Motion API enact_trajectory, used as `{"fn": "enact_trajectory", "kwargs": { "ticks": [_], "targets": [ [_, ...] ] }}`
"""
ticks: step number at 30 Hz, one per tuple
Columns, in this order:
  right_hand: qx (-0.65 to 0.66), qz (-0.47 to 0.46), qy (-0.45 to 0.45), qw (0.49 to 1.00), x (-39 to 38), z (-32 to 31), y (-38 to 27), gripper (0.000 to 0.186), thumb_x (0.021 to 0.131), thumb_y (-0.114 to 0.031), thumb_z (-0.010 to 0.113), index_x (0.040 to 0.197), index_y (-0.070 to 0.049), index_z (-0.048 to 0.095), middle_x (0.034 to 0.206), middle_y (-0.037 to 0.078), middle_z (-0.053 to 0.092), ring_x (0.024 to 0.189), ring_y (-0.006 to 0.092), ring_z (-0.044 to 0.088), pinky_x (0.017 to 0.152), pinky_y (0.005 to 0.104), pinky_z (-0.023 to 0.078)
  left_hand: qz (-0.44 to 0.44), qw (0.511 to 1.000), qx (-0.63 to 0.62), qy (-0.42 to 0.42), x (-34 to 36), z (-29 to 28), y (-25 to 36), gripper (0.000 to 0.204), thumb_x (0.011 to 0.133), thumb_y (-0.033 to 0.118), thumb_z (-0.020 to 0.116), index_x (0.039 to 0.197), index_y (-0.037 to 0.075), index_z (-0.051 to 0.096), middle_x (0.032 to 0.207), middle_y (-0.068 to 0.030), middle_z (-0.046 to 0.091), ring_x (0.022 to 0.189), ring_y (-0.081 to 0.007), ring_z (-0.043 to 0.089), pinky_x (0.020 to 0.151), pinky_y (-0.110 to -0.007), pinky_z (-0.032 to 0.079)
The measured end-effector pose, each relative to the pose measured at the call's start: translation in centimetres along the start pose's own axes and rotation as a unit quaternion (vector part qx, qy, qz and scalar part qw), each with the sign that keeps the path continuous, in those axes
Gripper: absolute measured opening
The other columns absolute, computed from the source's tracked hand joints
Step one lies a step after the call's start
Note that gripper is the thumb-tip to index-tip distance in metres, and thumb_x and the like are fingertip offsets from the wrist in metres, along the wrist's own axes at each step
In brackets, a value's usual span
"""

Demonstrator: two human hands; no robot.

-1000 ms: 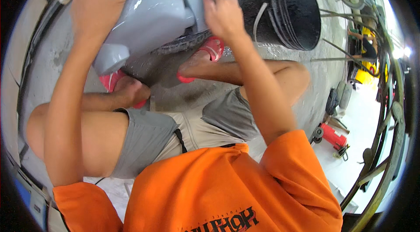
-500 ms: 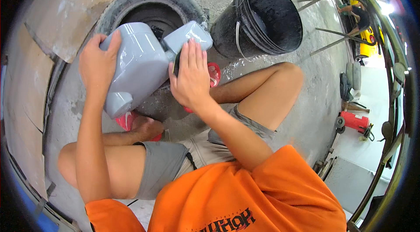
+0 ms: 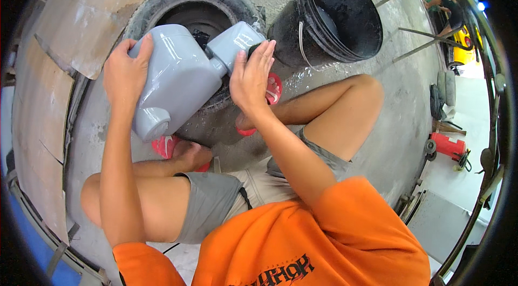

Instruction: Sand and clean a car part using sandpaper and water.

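Note:
A glossy, wet-looking grey moulded part (image 3: 181, 73) rests over a tyre (image 3: 141, 14) on the floor in front of me. It has a large rounded body, a narrow neck and a smaller block-shaped end. My left hand (image 3: 127, 67) is closed around the large body's left edge, thumb on top. My right hand (image 3: 252, 76) lies with fingers stretched and close together along the right side of the smaller end. A dark pad (image 3: 253, 49), perhaps for sanding, shows between these fingers and the part; the hand hides most of it.
A black bucket (image 3: 294, 38) with a wire handle stands tilted-looking just right of the tyre. Brown sheets (image 3: 46, 108) lie along the left. My legs and red footwear (image 3: 274, 89) frame the part. Farther right are metal stand legs (image 3: 415, 32), a red machine (image 3: 448, 146) and another person.
My right hand and the dark pad have moved from the neck to the right side of the smaller end. The left hand keeps its hold; the whole view has shifted slightly.

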State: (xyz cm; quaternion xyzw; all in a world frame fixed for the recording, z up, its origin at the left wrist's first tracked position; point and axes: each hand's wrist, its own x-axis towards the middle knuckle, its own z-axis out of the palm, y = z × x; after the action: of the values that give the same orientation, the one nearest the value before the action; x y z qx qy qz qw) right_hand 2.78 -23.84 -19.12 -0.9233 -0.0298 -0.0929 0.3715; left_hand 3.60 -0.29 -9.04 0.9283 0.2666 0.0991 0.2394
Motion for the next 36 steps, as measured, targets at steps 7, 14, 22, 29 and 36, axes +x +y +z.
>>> {"fn": "enact_trajectory", "kwargs": {
  "ticks": [7, 14, 22, 29, 36],
  "targets": [
    [0.135, 0.011, -0.183, 0.974, -8.2, -1.5, -1.1, 0.069, 0.108, -0.024, 0.044, 0.157, 0.015, 0.016, 0.165, 0.038, 0.013, 0.155, 0.0488, 0.015, 0.126, 0.0530, 0.015, -0.013, 0.999, 0.001, -0.034, 1.4, -0.1, 0.0, 0.061, 0.088, 0.064, 0.065, 0.103, 0.006, 0.075, 0.097, -0.0241, 0.074, 0.096, -0.0415, 0.071, 0.085, -0.047, 0.053],
    [0.426, 0.346, -0.129, 0.826, -7.0, -8.8, 3.6, 0.041, 0.107, -0.014, 0.045, 0.144, 0.003, 0.051, 0.124, 0.012, 0.067, 0.115, 0.0236, 0.065, 0.097, 0.0388, 0.056, -0.020, 0.997, -0.022, -0.073, 3.7, 0.7, -1.2, 0.058, 0.089, 0.061, 0.065, 0.098, 0.005, 0.076, 0.093, -0.0216, 0.075, 0.091, -0.0364, 0.073, 0.082, -0.044, 0.054],
    [0.515, 0.361, -0.051, 0.776, -2.1, -8.6, 2.9, 0.034, 0.095, -0.014, 0.075, 0.123, -0.003, 0.060, 0.109, 0.007, 0.071, 0.091, 0.0180, 0.070, 0.074, 0.0378, 0.063, -0.015, 0.992, -0.067, -0.106, 5.8, 1.8, -2.7, 0.055, 0.089, 0.057, 0.068, 0.093, 0.003, 0.077, 0.084, -0.0182, 0.075, 0.079, -0.0309, 0.073, 0.077, -0.042, 0.054],
    [0.366, 0.163, -0.064, 0.914, -1.5, -8.0, 1.6, 0.028, 0.095, -0.017, 0.078, 0.113, 0.000, 0.066, 0.097, 0.003, 0.071, 0.085, 0.0087, 0.064, 0.073, 0.0258, 0.054, -0.013, 0.984, -0.108, -0.140, 7.1, 2.1, -3.5, 0.050, 0.090, 0.050, 0.072, 0.086, 0.000, 0.077, 0.077, -0.0160, 0.074, 0.070, -0.0233, 0.070, 0.071, -0.038, 0.054],
    [0.318, 0.078, -0.056, 0.943, 0.8, -11.7, 2.7, 0.027, 0.093, -0.012, 0.079, 0.111, 0.001, 0.065, 0.092, 0.000, 0.068, 0.081, 0.0061, 0.060, 0.075, 0.0240, 0.051, 0.032, 0.969, -0.177, -0.168, 7.1, 1.7, -3.7, 0.049, 0.091, 0.048, 0.073, 0.084, 0.000, 0.076, 0.073, -0.0110, 0.071, 0.068, -0.0187, 0.066, 0.067, -0.036, 0.052]
  ]
}}
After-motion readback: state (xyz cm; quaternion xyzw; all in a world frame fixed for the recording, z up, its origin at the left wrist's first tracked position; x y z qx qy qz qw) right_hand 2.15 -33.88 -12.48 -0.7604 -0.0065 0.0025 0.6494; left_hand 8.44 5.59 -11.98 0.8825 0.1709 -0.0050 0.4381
